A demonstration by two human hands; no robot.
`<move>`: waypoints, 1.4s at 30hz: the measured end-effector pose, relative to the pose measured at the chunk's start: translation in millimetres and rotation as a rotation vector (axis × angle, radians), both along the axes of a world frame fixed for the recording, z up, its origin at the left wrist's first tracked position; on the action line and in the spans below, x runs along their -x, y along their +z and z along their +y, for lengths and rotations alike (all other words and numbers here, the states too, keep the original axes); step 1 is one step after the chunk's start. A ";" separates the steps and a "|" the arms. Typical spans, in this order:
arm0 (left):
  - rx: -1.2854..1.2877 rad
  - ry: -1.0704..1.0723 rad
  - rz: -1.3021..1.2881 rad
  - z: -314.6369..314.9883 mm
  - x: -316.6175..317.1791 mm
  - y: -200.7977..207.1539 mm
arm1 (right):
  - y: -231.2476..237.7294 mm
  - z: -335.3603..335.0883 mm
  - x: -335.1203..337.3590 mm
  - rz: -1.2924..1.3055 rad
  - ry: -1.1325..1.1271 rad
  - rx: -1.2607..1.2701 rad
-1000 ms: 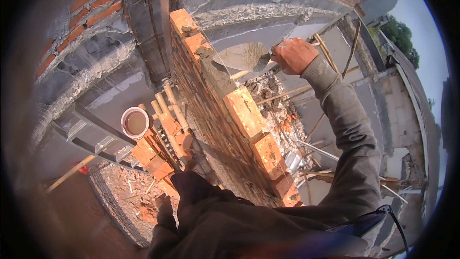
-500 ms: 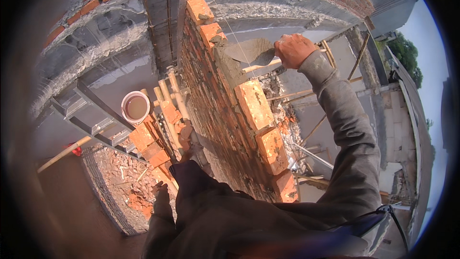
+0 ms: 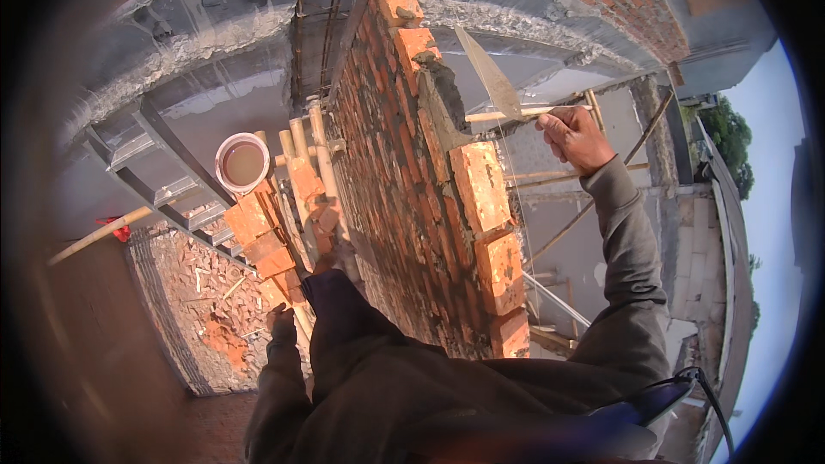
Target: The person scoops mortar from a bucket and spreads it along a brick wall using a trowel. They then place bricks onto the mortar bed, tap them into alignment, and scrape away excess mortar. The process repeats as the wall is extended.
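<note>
My right hand (image 3: 577, 139) is closed around the handle of a trowel (image 3: 490, 76), out past the right side of the brick wall (image 3: 404, 198). The blade is turned nearly edge-on, its tip toward the far end of the wall. Wet mortar (image 3: 443, 107) lies on the wall top, in the gap between the far bricks (image 3: 416, 45) and a nearer brick (image 3: 479, 187). Low on the left, my left hand (image 3: 281, 321) is beside the near end of a stack of loose bricks (image 3: 268, 253). Its small, shadowed fingers look parted, with nothing visible in them.
A round bucket (image 3: 242, 163) of murky liquid stands beyond the loose bricks, next to bamboo poles (image 3: 322, 150). A metal ladder (image 3: 163, 163) leans at the left above rubble (image 3: 219, 292). A thin string runs along the wall's right side. More bamboo (image 3: 636, 133) crosses at right.
My right hand has drawn the trowel away from the mortar, to the right, and turned its blade on edge. My left hand has moved up closer to the stacked bricks. The view has shifted slightly.
</note>
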State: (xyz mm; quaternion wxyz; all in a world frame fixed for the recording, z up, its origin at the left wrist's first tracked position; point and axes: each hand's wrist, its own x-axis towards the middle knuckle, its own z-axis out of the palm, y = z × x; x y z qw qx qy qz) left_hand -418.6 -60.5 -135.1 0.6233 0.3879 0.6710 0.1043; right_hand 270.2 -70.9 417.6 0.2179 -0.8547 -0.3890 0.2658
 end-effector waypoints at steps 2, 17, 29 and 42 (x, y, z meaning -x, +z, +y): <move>0.092 0.102 -0.127 2.8 -0.4 0.4 | 17.0 -6.0 10.5 0.207 -0.192 -0.155; -0.132 0.017 -0.136 24.5 -77.2 15.4 | -67.6 183.1 247.8 0.670 -0.429 -0.859; -0.101 0.404 -0.102 -161.2 77.2 26.7 | -387.3 103.7 300.1 -0.214 -0.701 -0.633; 0.182 0.560 -0.167 -141.2 67.6 29.6 | -462.0 93.7 352.7 0.296 -0.687 -0.576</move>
